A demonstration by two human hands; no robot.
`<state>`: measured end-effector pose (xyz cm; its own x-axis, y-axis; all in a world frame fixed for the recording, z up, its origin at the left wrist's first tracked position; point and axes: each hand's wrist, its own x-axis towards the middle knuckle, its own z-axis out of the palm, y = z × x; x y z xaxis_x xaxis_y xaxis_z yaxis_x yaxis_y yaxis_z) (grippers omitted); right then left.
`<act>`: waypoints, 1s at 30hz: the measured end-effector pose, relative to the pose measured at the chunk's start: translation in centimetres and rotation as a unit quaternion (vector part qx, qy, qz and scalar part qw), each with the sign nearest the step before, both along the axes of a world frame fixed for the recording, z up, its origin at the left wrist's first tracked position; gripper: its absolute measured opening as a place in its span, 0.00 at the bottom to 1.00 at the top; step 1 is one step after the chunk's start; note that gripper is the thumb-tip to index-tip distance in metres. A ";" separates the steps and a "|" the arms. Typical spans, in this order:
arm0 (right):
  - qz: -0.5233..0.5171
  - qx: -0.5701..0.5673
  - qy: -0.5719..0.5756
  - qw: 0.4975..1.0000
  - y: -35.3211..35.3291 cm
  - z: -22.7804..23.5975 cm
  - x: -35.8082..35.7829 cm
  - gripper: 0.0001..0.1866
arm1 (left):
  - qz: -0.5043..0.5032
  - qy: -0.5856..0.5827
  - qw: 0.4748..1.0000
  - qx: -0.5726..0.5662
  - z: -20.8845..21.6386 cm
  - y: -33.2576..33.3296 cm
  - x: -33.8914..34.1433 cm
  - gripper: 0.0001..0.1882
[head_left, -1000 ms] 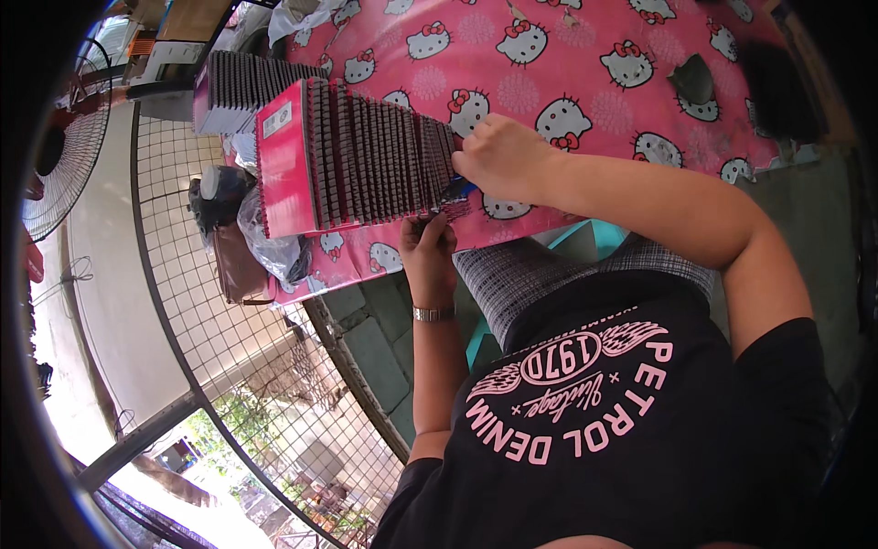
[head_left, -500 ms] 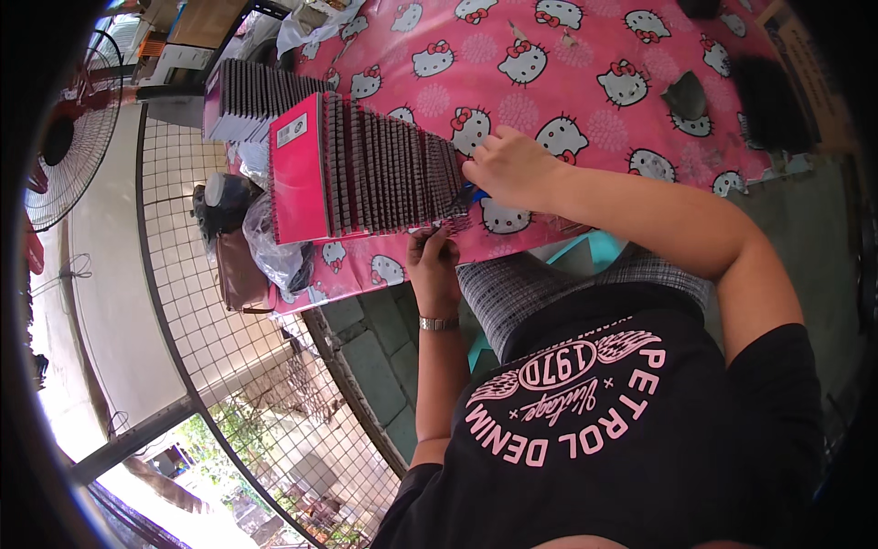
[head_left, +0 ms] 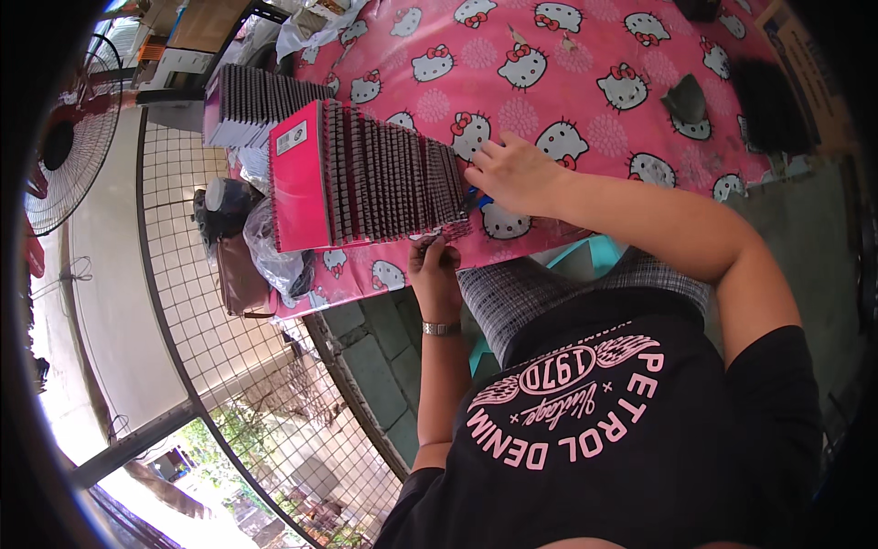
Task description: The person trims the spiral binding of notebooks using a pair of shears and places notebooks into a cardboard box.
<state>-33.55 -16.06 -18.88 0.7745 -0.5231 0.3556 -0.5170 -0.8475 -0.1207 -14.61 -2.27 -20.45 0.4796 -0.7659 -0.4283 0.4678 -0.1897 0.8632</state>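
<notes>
A tall stack of spiral notebooks [head_left: 393, 178] with dark wire bindings stands at the table's near edge, a pink cover [head_left: 297, 174] on top. My left hand [head_left: 435, 268] is at the stack's lower near corner, its fingers bent and pinched at the binding ends of a notebook. My right hand [head_left: 517, 176] is at the stack's right side, fingers curled toward the bindings. A small blue thing [head_left: 476, 197] shows just below its fingers; whether the hand grips it is hidden.
Behind on the left stands another stack of spiral notebooks [head_left: 261, 96]. Plastic bags [head_left: 274, 252] and a brown pouch [head_left: 241, 279] lie by the left edge of the pink patterned tablecloth [head_left: 585, 119]. A fan [head_left: 73, 137] stands far left, beside a wire grille [head_left: 183, 229]. A cardboard box is far right.
The notebook stack sits slightly lower in the picture, as does my left hand. Both hands keep nearly the same places against the stack, with the right fingers shifted a little.
</notes>
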 end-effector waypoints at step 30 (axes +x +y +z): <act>-0.018 0.006 -0.015 1.000 0.7 -2.2 0.0 0.06 | -0.011 -0.015 1.000 0.024 -1.3 -0.3 -0.7 0.11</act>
